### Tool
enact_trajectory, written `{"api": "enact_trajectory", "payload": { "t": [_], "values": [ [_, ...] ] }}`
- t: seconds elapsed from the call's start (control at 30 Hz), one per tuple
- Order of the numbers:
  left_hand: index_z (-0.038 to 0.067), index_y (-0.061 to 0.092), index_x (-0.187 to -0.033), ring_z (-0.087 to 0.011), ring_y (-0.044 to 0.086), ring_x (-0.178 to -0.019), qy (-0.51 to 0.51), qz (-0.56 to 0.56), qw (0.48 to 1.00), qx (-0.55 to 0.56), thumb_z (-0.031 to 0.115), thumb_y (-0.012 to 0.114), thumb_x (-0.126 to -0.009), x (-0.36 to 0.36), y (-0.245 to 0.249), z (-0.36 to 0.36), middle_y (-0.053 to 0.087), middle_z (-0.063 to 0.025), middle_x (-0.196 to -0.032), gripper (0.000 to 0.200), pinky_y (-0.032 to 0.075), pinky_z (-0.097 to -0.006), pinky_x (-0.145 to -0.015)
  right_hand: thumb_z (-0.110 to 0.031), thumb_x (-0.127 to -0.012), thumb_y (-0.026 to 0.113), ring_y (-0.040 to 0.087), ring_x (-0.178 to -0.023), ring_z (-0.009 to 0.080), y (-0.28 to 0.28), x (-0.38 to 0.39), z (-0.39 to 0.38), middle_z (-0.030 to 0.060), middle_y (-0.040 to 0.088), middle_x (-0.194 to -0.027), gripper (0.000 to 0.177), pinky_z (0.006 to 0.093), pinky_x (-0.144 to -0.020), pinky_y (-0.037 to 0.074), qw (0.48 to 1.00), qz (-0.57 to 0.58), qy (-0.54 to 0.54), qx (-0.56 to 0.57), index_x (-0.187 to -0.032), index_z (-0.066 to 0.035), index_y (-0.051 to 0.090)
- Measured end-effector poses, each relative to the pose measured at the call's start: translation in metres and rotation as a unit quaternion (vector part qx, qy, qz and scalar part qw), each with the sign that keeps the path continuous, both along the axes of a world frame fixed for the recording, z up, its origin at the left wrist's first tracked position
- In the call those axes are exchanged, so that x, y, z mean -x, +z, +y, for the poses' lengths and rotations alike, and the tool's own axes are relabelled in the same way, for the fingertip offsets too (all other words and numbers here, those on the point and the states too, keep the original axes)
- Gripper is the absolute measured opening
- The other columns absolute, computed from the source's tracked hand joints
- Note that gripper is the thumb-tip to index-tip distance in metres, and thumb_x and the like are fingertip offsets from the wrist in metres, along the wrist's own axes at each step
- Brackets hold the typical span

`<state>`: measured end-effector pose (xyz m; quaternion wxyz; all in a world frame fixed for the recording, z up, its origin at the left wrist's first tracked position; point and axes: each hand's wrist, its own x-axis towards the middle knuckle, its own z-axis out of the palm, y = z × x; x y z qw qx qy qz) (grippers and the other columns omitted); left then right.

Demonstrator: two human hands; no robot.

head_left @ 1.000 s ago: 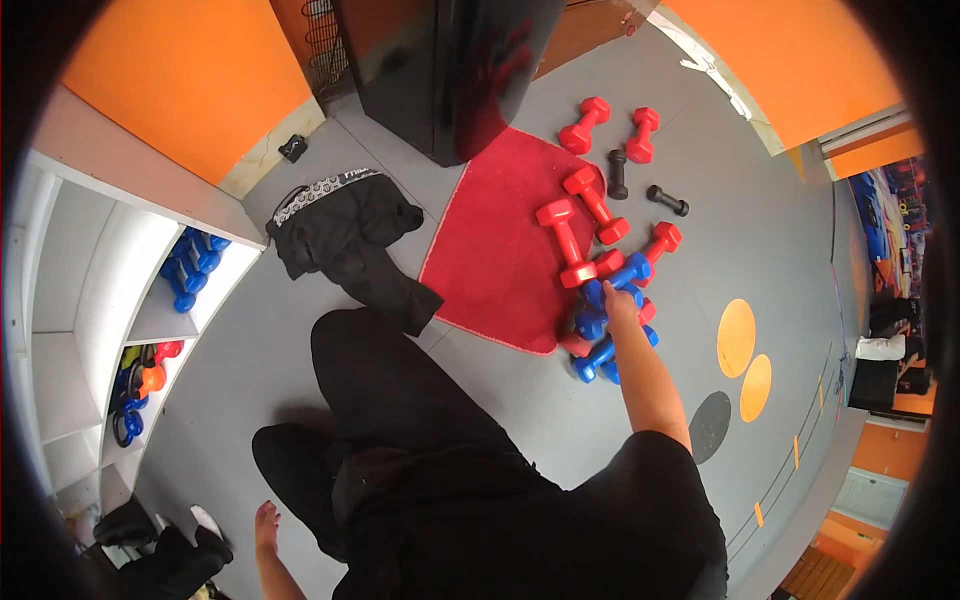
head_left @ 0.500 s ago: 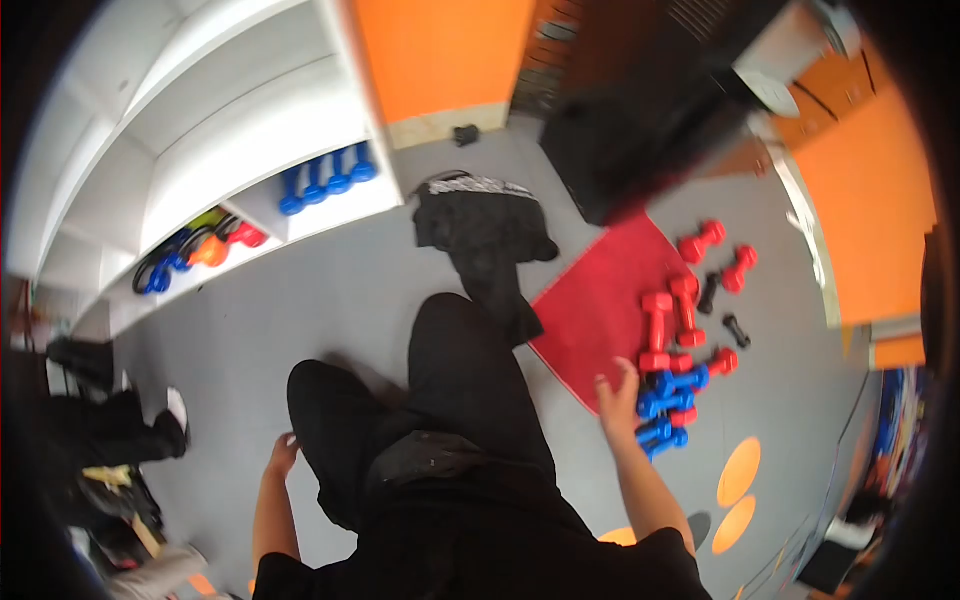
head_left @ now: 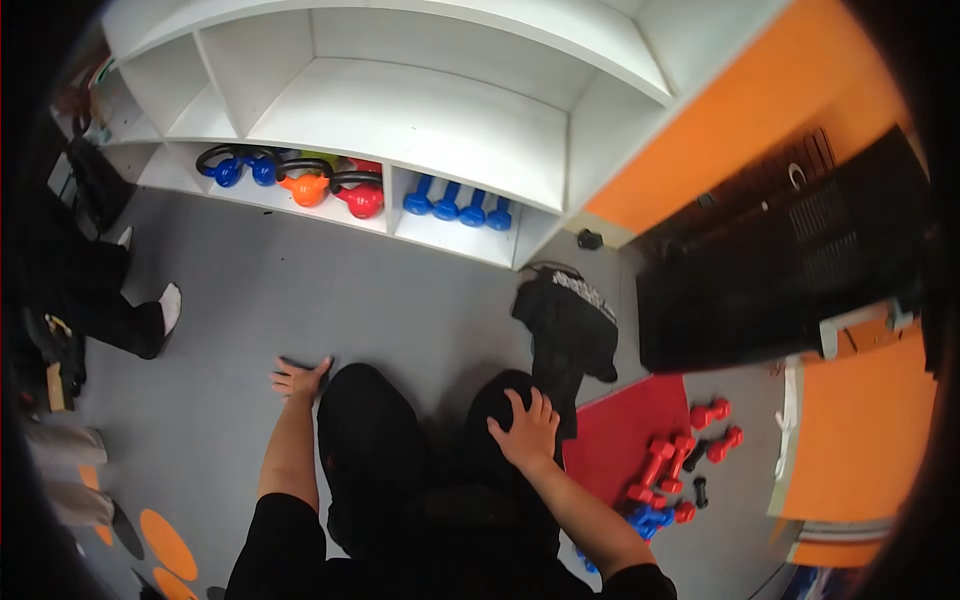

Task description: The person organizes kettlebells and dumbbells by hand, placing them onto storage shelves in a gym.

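Note:
My left hand [head_left: 300, 378] has its fingers spread, low over the grey floor [head_left: 250, 310] beside my left knee. Fingers apart, my right hand [head_left: 527, 430] rests on my right knee, over the black trousers [head_left: 375, 430]. Both hands are free of objects. Just past the right knee lies a crumpled black garment [head_left: 570, 325] with white patterning along its top edge. To my right, a red mat [head_left: 610, 425] has red dumbbells [head_left: 655, 465] on and around it, with blue dumbbells [head_left: 650, 520] heaped nearer to me, partly hidden by my right forearm.
Ahead, a white shelf unit [head_left: 440, 100] holds blue dumbbells [head_left: 458, 205], an orange kettlebell [head_left: 305, 187], a red kettlebell [head_left: 362, 197] and blue kettlebells [head_left: 228, 170] at the bottom. A large black machine [head_left: 770, 270] stands at right. Another person's foot [head_left: 171, 307] is at left.
My view has turned left toward the shelves. The right hand has moved from beside the dumbbells to my knee, and the left hand has reached forward with fingers spread.

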<state>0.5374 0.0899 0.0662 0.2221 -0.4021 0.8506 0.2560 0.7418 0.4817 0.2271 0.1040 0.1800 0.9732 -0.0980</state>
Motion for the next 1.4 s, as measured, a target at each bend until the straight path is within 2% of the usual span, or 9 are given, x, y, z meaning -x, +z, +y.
{"api": "enact_trajectory", "payload": {
  "t": [0.2, 0.37, 0.43, 0.5, 0.6, 0.7, 0.9, 1.2, 1.4],
  "values": [
    [0.017, -0.027, -0.157, -0.0482, -0.019, -0.152, 0.066, -0.139, 0.988, 0.004, 0.059, 0.096, -0.054, 0.042, 0.037, 0.031, -0.021, -0.0319, -0.162, 0.165, 0.003, -0.0672, -0.12, -0.039, -0.089, 0.073, 0.037, -0.139, 0.0437, -0.01, 0.081, 0.016, 0.0252, 0.042, -0.146, 0.051, 0.0533, -0.114, 0.031, 0.982, 0.08, 0.157, 0.067, -0.131, -0.012, 0.059],
    [0.016, -0.029, -0.156, -0.0491, -0.021, -0.151, 0.077, -0.149, 0.986, 0.011, 0.056, 0.096, -0.055, 0.053, 0.021, 0.03, -0.024, -0.0317, -0.161, 0.166, 0.002, -0.0687, -0.118, -0.032, -0.089, 0.074, 0.046, -0.131, 0.0421, -0.042, 0.313, 0.061, 0.0267, 0.051, -0.136, 0.044, 0.0481, -0.111, 0.036, 0.965, 0.22, 0.058, 0.133, -0.123, -0.006, 0.064],
    [0.014, -0.028, -0.156, -0.0496, -0.021, -0.151, 0.089, -0.159, 0.983, 0.01, 0.056, 0.097, -0.055, 0.055, 0.02, 0.029, -0.024, -0.0334, -0.161, 0.166, 0.001, -0.0684, -0.119, -0.036, -0.092, 0.071, 0.048, -0.134, 0.0342, -0.078, 0.414, 0.111, 0.0203, 0.053, -0.144, 0.05, 0.0431, -0.114, 0.035, 0.961, 0.132, -0.023, 0.24, -0.131, -0.007, 0.062],
    [0.016, -0.029, -0.156, -0.0485, -0.02, -0.151, 0.08, -0.156, 0.984, 0.007, 0.054, 0.098, -0.053, 0.056, 0.017, 0.027, -0.025, -0.0316, -0.161, 0.168, 0.003, -0.0676, -0.119, -0.044, -0.093, 0.069, 0.049, -0.137, 0.0316, -0.137, 0.483, 0.139, 0.0199, 0.058, -0.142, 0.059, 0.0406, -0.113, 0.036, 0.965, 0.263, 0.006, 0.014, -0.134, -0.002, 0.062],
    [0.016, -0.03, -0.156, -0.0477, -0.019, -0.152, 0.082, -0.171, 0.982, 0.005, 0.054, 0.099, -0.05, 0.061, 0.015, 0.025, -0.025, -0.0317, -0.161, 0.171, 0.004, -0.0666, -0.119, -0.055, -0.088, 0.069, 0.052, -0.135, 0.0315, -0.161, 0.543, 0.143, 0.0208, 0.062, -0.137, 0.072, 0.04, -0.112, 0.037, 0.919, 0.364, 0.117, 0.102, -0.134, -0.001, 0.062],
    [0.015, -0.03, -0.156, -0.0474, -0.019, -0.152, 0.079, -0.189, 0.979, 0.009, 0.055, 0.099, -0.047, 0.064, 0.013, 0.025, -0.024, -0.0318, -0.161, 0.173, 0.006, -0.0663, -0.119, -0.058, -0.085, 0.07, 0.056, -0.13, 0.0313, -0.217, 0.577, 0.174, 0.0207, 0.064, -0.133, 0.074, 0.0397, -0.109, 0.039, 0.964, 0.235, 0.091, 0.083, -0.132, 0.0, 0.064],
    [0.013, -0.028, -0.156, -0.0494, -0.02, -0.151, 0.067, -0.184, 0.98, 0.022, 0.058, 0.099, -0.045, 0.063, 0.007, 0.026, -0.025, -0.0335, -0.16, 0.175, 0.005, -0.0686, -0.118, -0.061, -0.08, 0.069, 0.055, -0.13, 0.0323, -0.211, 0.552, 0.161, 0.0207, 0.064, -0.133, 0.076, 0.0384, -0.109, 0.039, 0.993, -0.05, -0.054, 0.09, -0.128, -0.002, 0.067],
    [0.014, -0.029, -0.156, -0.0496, -0.021, -0.151, 0.075, -0.178, 0.981, 0.016, 0.056, 0.098, -0.048, 0.062, 0.011, 0.027, -0.026, -0.033, -0.16, 0.172, 0.003, -0.0678, -0.119, -0.067, -0.075, 0.062, 0.061, -0.122, 0.0344, -0.152, 0.452, 0.116, 0.0197, 0.07, -0.124, 0.075, 0.0335, -0.105, 0.043, 0.973, -0.154, -0.056, 0.161, -0.115, -0.005, 0.075],
    [0.014, -0.03, -0.156, -0.0496, -0.023, -0.15, 0.074, -0.168, 0.983, -0.006, 0.056, 0.098, -0.051, 0.06, 0.019, 0.025, -0.027, -0.0331, -0.16, 0.17, 0.001, -0.0679, -0.119, -0.07, -0.074, 0.067, 0.057, -0.125, 0.0396, -0.161, 0.338, 0.089, 0.0214, 0.068, -0.125, 0.071, 0.063, -0.112, 0.027, 0.965, -0.138, -0.1, 0.2, -0.112, -0.012, 0.078]
  ]
}}
